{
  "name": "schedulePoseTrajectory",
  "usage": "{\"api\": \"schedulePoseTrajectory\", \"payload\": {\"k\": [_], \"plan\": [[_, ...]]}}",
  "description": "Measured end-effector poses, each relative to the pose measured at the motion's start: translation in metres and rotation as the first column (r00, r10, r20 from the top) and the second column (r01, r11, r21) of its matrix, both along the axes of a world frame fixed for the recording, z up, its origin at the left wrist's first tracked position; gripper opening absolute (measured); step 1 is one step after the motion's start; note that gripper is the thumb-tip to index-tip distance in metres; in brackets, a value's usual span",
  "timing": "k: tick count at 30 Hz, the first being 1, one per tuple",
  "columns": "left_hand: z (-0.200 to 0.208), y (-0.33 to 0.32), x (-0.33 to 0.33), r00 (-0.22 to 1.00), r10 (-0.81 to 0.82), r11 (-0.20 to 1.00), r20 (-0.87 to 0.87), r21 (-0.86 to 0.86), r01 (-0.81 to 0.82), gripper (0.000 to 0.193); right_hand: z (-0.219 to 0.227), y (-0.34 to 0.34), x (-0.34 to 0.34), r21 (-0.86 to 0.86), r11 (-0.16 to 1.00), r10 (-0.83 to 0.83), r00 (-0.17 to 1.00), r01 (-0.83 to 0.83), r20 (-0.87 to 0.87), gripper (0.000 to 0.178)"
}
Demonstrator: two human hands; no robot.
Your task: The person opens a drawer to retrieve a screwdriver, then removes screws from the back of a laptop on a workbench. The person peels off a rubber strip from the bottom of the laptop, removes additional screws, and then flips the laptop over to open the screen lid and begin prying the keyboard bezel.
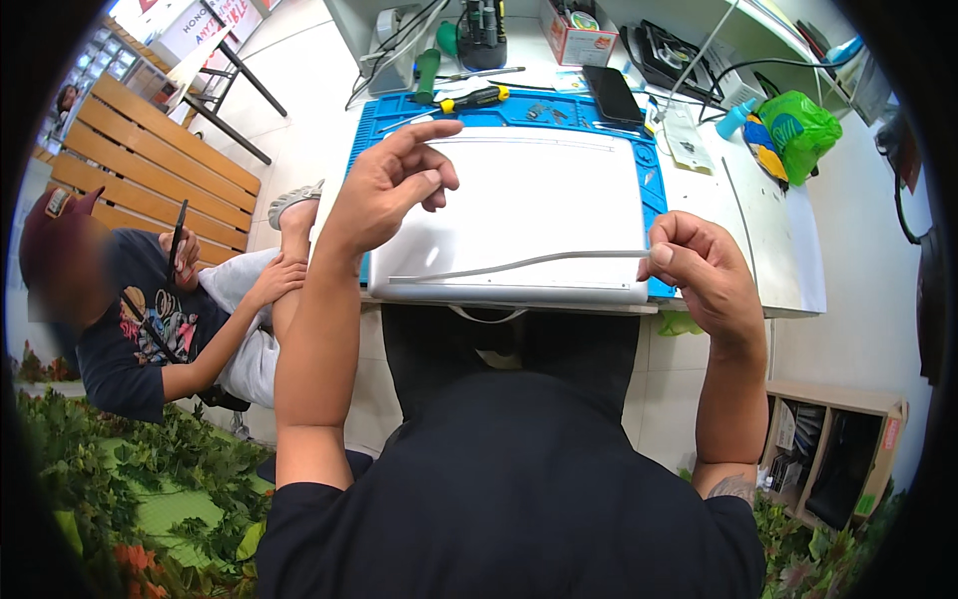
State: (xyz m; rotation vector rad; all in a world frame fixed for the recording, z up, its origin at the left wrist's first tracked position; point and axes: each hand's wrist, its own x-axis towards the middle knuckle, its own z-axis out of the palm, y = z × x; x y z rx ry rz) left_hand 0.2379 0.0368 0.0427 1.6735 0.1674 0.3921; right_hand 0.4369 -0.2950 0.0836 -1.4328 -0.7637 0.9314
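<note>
A flat white laptop-like case (509, 205) lies on a blue work mat (654, 195) at the table's front edge. My right hand (704, 270), at the case's right edge, pinches one end of a long thin grey strip (539, 259). The strip runs leftward along the near edge of the case, bowed slightly upward in the middle. Whether its left end is stuck down or only rests there, I cannot tell. Over the case's upper left part hovers my left hand (394, 190), its index finger stretched out, the other fingers loosely bent and nothing held.
Beyond the case lie a yellow-black screwdriver (474, 99), small loose screws (549, 112) and a black phone (612, 95). A green plastic bag (801, 135) is at the right. At left, a seated person (150, 309) holds a phone beside a wooden bench (160, 165).
</note>
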Motion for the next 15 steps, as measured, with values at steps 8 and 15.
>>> {"api": "schedulePoseTrajectory", "payload": {"k": [8, 15], "plan": [[-0.005, 0.005, -0.074, 0.989, 0.026, 0.923, -0.144, 0.384, 0.032, 0.046, 0.010, 0.004, 0.004, -0.067, 0.998, 0.016, 0.995, -0.010, 0.101, 0.015], [-0.023, -0.006, -0.081, 0.974, -0.058, 0.835, -0.217, 0.524, 0.167, 0.038, -0.001, -0.003, 0.015, -0.068, 0.998, -0.005, 0.998, 0.009, 0.056, 0.012]]}}
